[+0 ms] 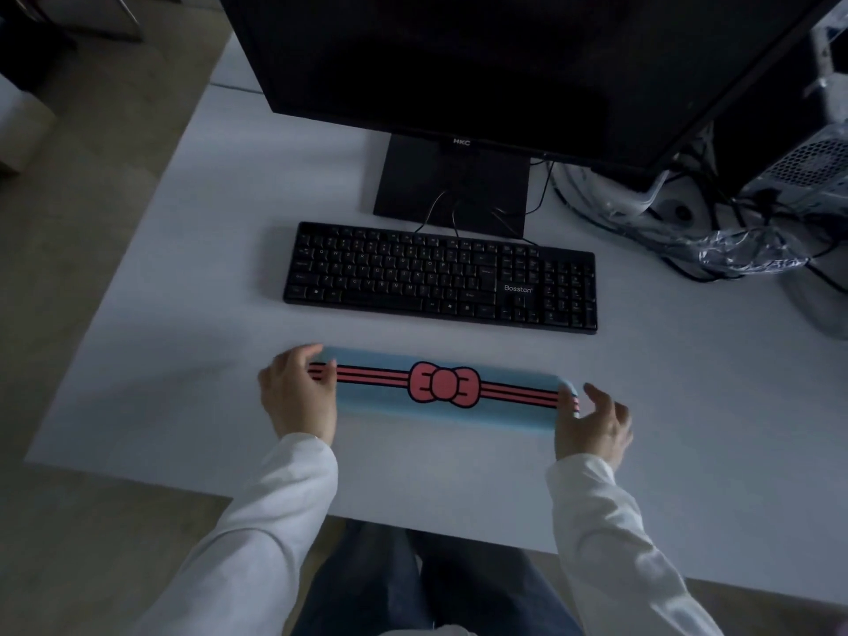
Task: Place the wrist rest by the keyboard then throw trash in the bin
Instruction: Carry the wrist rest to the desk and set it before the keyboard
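Note:
A long light-blue wrist rest [381, 399] with red stripes and a red bow in its middle lies across the white desk [183, 268], a short gap in front of the black keyboard [440, 280] and roughly parallel to it. My left hand [298, 394] grips the rest's left end, fingers curled over it. My right hand [592, 424] holds the right end, thumb on top and fingers partly spread. No bin and no loose trash can be picked out in this dim view.
A black monitor [504, 62] on its stand [452, 185] rises behind the keyboard. Cables and crumpled clear plastic wrap [734, 250] lie at the right rear beside a computer case [807, 162]. The desk's front edge runs just above my knees.

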